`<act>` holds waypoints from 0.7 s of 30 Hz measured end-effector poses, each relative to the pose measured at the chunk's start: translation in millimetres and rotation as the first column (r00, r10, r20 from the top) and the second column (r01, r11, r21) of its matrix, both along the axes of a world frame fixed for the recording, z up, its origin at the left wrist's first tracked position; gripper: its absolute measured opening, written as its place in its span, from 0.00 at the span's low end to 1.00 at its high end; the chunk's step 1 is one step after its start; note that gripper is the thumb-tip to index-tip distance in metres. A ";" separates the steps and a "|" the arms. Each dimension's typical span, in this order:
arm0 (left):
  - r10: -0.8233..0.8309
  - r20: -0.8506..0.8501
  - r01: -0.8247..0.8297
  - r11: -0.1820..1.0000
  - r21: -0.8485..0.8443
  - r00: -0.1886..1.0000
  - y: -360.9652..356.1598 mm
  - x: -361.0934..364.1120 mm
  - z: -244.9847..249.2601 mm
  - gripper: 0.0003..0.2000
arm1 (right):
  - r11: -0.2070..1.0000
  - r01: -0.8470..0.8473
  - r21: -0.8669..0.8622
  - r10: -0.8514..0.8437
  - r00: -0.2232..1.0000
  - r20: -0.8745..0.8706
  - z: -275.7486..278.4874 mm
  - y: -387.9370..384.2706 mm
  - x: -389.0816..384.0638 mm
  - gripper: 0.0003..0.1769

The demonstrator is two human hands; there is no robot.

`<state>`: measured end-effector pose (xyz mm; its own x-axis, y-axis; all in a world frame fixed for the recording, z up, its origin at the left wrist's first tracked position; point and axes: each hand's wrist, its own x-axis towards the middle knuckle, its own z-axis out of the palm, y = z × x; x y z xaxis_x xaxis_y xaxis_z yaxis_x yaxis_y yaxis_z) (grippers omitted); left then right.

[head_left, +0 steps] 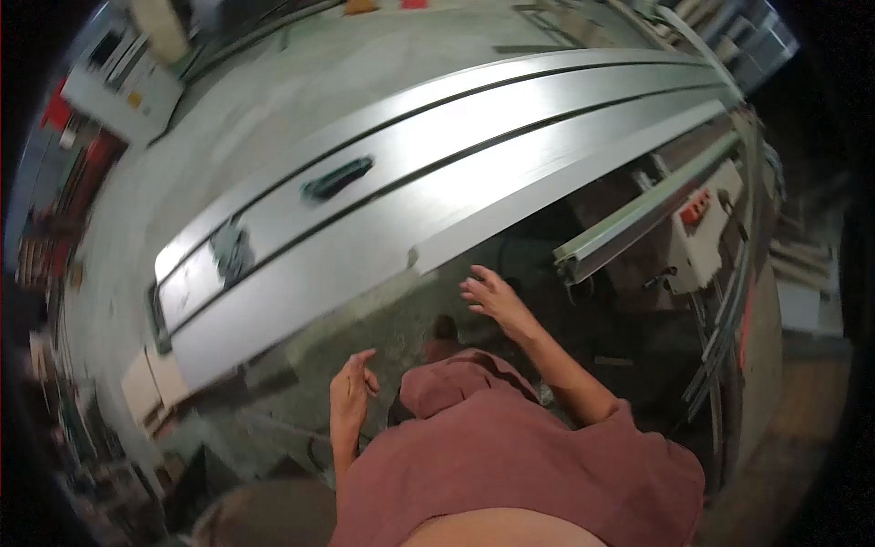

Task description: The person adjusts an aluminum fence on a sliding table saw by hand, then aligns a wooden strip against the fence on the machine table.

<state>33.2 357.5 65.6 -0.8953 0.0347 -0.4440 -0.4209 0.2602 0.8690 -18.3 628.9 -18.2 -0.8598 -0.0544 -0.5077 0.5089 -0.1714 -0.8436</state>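
Note:
My left hand (353,383) is raised in front of my body on the left, its fingers partly spread and nothing held in them. Over the dark floor to the right, my right hand (492,299) reaches toward the near edge of a long metal table (437,205) without touching it. Its fingers are apart and empty. Two long dark slots run along the metal surface. On it lie a dark green object (337,179), possibly a glove, and a grey-green crumpled piece (231,251) nearer the left end.
A metal rail (652,210) and a pale panel with a red-orange part (695,208) stand at the right, above several thin rods. At the upper left is a white machine cabinet (128,87). Wooden boards (150,383) sit by the table's left end.

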 end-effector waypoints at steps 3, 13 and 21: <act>-0.096 0.008 0.096 0.989 -0.111 0.995 5.6 -39.6 0.8 0.30 | 0.889 0.301 -0.346 -0.302 0.952 0.052 -22.3 -8.7 -41.8 0.31; -0.456 -0.396 0.307 0.871 -0.384 0.797 39.0 -130.2 -15.7 0.24 | 0.879 0.447 -0.169 -0.441 0.895 0.071 -13.9 -19.0 -58.7 0.23; -0.772 -0.524 0.638 0.613 -0.466 0.358 109.5 -197.9 14.6 0.29 | 0.875 0.478 0.075 -0.464 0.873 -0.154 13.0 -49.0 -21.4 0.27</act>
<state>-164.7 467.0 80.2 -0.6014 0.7871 0.1368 0.6073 0.3392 0.7184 -39.6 579.9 -5.2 -0.8269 0.4217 -0.3721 0.2780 -0.2687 -0.9223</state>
